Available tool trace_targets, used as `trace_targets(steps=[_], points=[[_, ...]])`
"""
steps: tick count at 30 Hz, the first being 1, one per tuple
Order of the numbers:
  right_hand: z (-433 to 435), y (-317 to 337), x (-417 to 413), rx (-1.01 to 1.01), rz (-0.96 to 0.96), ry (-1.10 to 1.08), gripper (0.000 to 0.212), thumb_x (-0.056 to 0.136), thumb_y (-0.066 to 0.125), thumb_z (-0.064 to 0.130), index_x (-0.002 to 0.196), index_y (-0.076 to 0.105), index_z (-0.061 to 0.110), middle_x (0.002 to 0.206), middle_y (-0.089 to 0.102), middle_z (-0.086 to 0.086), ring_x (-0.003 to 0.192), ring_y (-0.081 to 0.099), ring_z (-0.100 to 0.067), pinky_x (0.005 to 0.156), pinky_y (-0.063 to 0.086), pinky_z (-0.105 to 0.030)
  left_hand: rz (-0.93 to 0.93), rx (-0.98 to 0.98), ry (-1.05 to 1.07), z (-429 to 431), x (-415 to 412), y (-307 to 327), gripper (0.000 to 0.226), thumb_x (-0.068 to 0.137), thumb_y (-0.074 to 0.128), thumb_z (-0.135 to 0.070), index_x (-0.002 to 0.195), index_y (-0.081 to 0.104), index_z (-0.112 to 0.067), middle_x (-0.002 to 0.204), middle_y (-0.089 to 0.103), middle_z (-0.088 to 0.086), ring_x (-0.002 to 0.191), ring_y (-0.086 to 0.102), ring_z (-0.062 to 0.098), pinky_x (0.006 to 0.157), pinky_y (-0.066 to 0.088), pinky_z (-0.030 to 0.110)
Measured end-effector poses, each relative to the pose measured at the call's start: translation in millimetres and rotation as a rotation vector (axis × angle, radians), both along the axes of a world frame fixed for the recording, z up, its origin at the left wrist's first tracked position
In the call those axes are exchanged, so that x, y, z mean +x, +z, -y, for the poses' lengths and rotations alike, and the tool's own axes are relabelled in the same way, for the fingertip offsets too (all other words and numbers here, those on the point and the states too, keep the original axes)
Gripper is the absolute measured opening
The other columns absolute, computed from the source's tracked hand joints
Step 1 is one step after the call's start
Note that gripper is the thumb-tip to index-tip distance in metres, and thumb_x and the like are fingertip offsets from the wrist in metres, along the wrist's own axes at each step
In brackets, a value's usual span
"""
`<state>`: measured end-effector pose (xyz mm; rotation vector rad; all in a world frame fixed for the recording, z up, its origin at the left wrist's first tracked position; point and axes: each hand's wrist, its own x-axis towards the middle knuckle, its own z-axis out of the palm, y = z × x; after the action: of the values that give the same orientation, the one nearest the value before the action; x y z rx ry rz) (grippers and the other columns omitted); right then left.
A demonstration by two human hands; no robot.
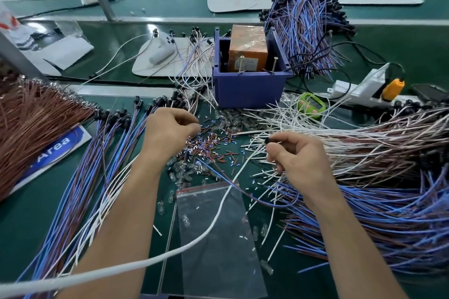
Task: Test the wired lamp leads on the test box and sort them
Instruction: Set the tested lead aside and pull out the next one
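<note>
The blue test box (247, 90) stands at mid-table, with an orange block inside and two metal pins on its front rim. My right hand (298, 160) pinches a small black lamp holder (268, 140) whose blue and brown lead (243, 188) loops down beneath the hand. My left hand (167, 128) hovers with its fingers curled over a scatter of clear bulbs and cut sleeve bits (213, 141); what it pinches I cannot make out. Blue-and-brown leads (97, 165) with black holders lie to the left.
A brown wire bundle (36, 126) fills the far left. White and brown leads (352, 138) and blue leads (388, 226) pile on the right, another blue heap (306, 26) behind the box. A clear zip bag (213, 238), a green timer (311, 104) and a power strip (364, 90) lie nearby.
</note>
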<state>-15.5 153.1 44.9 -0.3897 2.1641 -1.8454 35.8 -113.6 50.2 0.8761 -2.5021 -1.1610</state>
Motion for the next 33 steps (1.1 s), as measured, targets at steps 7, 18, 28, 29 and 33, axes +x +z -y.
trace_targets(steps=[7,18,28,29,33], points=[[8.1,1.5,1.8,-0.234,0.113,0.084,0.028,0.084,0.074,-0.009,0.090,0.079,0.018,0.081,0.077,-0.010,0.069,0.067,-0.021,0.060,0.053,-0.021,-0.201,0.534,-0.191,-78.8,10.5,16.7,0.005,0.075,0.084,-0.023,0.074,0.082,-0.019,0.062,0.072,0.008,0.052,0.062,0.016,0.055,0.053,0.027],[-8.0,-2.9,0.3,-0.596,0.295,0.231,0.023,0.066,0.077,-0.004,0.084,0.077,0.010,0.080,0.072,-0.009,0.075,0.067,-0.016,0.075,0.054,-0.025,-0.302,0.584,-0.406,-102.3,18.0,31.7,0.033,0.072,0.087,0.004,0.081,0.083,-0.027,0.079,0.080,0.003,0.071,0.076,0.012,0.065,0.057,0.018],[-8.6,-5.0,2.6,-0.613,0.359,0.240,0.031,0.059,0.086,-0.004,0.082,0.079,0.014,0.089,0.070,-0.017,0.097,0.062,-0.033,0.098,0.046,-0.051,-0.338,0.348,-0.424,-115.0,19.0,43.0,0.023,0.064,0.095,-0.016,0.078,0.083,-0.029,0.070,0.077,-0.008,0.064,0.075,0.012,0.061,0.059,0.021],[-9.0,-5.3,2.5,-0.609,0.347,0.234,0.026,0.063,0.082,-0.003,0.083,0.079,0.014,0.090,0.071,-0.018,0.099,0.061,-0.034,0.098,0.047,-0.051,-0.340,0.327,-0.418,-115.3,18.5,42.4,0.024,0.064,0.096,-0.014,0.077,0.083,-0.029,0.070,0.077,-0.009,0.064,0.075,0.010,0.061,0.058,0.020],[-10.1,-3.9,1.8,-0.533,0.274,0.205,0.042,0.075,0.063,-0.025,0.081,0.079,0.014,0.082,0.074,-0.009,0.079,0.068,-0.018,0.074,0.054,-0.027,-0.343,0.237,-0.406,-114.9,18.4,40.3,0.028,0.064,0.095,-0.007,0.078,0.083,-0.027,0.072,0.077,-0.014,0.066,0.074,0.004,0.066,0.059,0.019]])
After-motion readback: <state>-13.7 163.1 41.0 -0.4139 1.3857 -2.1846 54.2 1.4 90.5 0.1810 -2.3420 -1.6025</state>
